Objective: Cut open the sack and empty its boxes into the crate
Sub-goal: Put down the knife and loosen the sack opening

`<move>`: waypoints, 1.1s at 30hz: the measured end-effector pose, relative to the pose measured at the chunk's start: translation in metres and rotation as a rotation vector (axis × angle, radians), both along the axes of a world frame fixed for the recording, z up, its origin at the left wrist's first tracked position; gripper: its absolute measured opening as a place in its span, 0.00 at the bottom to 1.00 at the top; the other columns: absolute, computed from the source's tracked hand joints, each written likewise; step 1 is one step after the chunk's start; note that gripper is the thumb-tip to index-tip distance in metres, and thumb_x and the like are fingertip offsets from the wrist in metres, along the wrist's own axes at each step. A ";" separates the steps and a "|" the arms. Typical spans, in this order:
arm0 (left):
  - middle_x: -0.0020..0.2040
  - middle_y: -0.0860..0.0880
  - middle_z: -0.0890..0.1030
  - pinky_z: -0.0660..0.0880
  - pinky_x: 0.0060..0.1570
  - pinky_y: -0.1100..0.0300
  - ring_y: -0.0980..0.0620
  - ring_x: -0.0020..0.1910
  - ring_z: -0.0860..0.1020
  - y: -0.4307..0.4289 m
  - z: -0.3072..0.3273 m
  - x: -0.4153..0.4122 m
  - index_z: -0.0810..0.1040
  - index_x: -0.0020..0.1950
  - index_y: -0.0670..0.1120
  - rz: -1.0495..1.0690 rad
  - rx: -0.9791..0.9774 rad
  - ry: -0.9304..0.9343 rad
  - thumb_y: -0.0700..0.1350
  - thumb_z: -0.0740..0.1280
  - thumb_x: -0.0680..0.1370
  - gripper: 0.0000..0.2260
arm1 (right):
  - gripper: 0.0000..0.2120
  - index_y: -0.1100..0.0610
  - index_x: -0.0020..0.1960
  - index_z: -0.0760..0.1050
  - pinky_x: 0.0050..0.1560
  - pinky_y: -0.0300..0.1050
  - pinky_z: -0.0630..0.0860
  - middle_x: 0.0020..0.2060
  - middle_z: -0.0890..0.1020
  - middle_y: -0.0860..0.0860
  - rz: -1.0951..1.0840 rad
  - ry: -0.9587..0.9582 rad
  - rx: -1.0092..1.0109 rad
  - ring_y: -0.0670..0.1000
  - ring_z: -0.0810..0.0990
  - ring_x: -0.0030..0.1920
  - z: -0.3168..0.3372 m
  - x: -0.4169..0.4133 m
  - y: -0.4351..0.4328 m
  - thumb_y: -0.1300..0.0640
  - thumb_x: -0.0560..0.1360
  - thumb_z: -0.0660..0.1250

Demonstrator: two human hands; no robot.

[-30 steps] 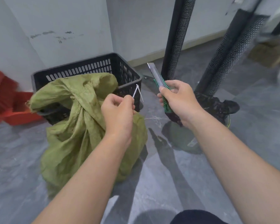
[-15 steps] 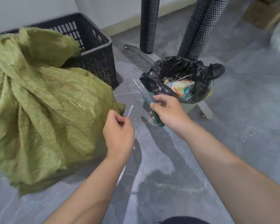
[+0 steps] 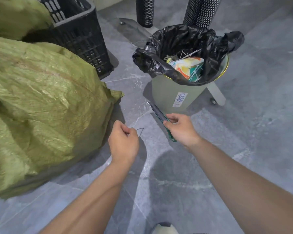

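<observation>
The green woven sack [image 3: 41, 98] lies bulging on the floor at the left, and its top leans against the black plastic crate [image 3: 85, 36] behind it. My left hand [image 3: 123, 142] hovers just right of the sack, with finger and thumb pinched on a thin cut tie [image 3: 140, 131] that sticks out to the right. To the right, my right hand [image 3: 182, 130] grips a green utility knife [image 3: 156, 112], its blade out and pointing up-left toward the bin. The boxes inside the sack are hidden.
A pale green waste bin [image 3: 169, 97] with a black liner [image 3: 184, 39] holds wrappers and tie scraps just beyond my right hand. Two black perforated posts [image 3: 145, 10] on a metal base stand behind it. Grey stone floor lies all around.
My left hand has come away from the sack's neck with the tie and moved down and right. Both hands are lower and nearer the bin, which now shows in full.
</observation>
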State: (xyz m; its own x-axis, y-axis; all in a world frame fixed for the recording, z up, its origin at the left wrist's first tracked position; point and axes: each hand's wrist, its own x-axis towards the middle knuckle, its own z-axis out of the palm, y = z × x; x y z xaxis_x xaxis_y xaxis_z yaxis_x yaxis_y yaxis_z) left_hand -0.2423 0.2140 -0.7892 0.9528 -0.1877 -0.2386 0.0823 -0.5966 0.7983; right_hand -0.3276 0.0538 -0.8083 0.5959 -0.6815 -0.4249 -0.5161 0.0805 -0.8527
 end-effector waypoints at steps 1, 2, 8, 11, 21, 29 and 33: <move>0.35 0.48 0.73 0.65 0.33 0.56 0.50 0.34 0.70 0.000 -0.005 0.000 0.68 0.41 0.45 -0.006 0.008 0.008 0.40 0.66 0.78 0.09 | 0.07 0.54 0.56 0.80 0.36 0.42 0.74 0.43 0.83 0.48 0.000 0.029 -0.002 0.50 0.80 0.38 -0.008 0.000 -0.001 0.62 0.79 0.69; 0.34 0.48 0.73 0.65 0.33 0.57 0.51 0.33 0.70 0.000 -0.009 -0.001 0.68 0.41 0.45 -0.014 0.018 0.014 0.40 0.67 0.78 0.09 | 0.10 0.55 0.60 0.79 0.35 0.41 0.74 0.45 0.84 0.50 -0.001 0.060 -0.001 0.50 0.81 0.38 -0.016 0.001 -0.002 0.61 0.79 0.70; 0.34 0.49 0.75 0.66 0.34 0.60 0.51 0.34 0.71 0.001 -0.029 -0.007 0.69 0.40 0.46 -0.031 0.052 0.049 0.40 0.68 0.78 0.10 | 0.09 0.50 0.55 0.75 0.34 0.37 0.72 0.46 0.79 0.47 0.018 0.193 -0.038 0.46 0.78 0.41 -0.053 -0.005 0.007 0.59 0.78 0.71; 0.33 0.49 0.73 0.66 0.34 0.59 0.50 0.33 0.70 0.003 -0.033 -0.008 0.68 0.39 0.46 -0.040 0.044 0.071 0.39 0.68 0.78 0.11 | 0.08 0.51 0.53 0.75 0.29 0.29 0.67 0.46 0.79 0.48 0.085 0.261 -0.168 0.43 0.76 0.39 -0.067 -0.009 0.013 0.60 0.77 0.72; 0.32 0.51 0.73 0.68 0.35 0.56 0.51 0.32 0.70 0.001 -0.027 -0.001 0.69 0.39 0.46 -0.094 -0.018 0.128 0.38 0.69 0.77 0.11 | 0.08 0.58 0.56 0.80 0.49 0.42 0.68 0.49 0.72 0.49 0.207 0.328 -0.513 0.55 0.76 0.51 -0.071 -0.006 0.016 0.58 0.78 0.72; 0.31 0.51 0.71 0.65 0.30 0.67 0.59 0.25 0.67 -0.004 0.011 0.012 0.70 0.38 0.46 -0.131 -0.155 0.140 0.36 0.70 0.76 0.12 | 0.21 0.55 0.65 0.80 0.58 0.42 0.76 0.55 0.79 0.48 0.238 -0.103 -0.453 0.51 0.83 0.54 -0.022 0.020 0.021 0.70 0.79 0.59; 0.31 0.50 0.70 0.67 0.33 0.60 0.58 0.26 0.66 -0.002 0.039 0.021 0.73 0.40 0.40 -0.147 -0.237 0.117 0.35 0.71 0.75 0.07 | 0.21 0.54 0.68 0.78 0.57 0.39 0.77 0.59 0.80 0.50 0.326 -0.251 -0.414 0.50 0.82 0.54 0.012 0.026 0.020 0.71 0.81 0.61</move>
State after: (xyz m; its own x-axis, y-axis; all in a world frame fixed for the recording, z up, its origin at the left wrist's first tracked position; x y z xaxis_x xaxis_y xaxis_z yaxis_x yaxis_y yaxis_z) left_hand -0.2210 0.2115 -0.7498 0.8798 -0.3855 -0.2781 0.1085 -0.4069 0.9070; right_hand -0.3013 0.0734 -0.7959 0.8510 -0.5248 0.0193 -0.2359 -0.4149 -0.8787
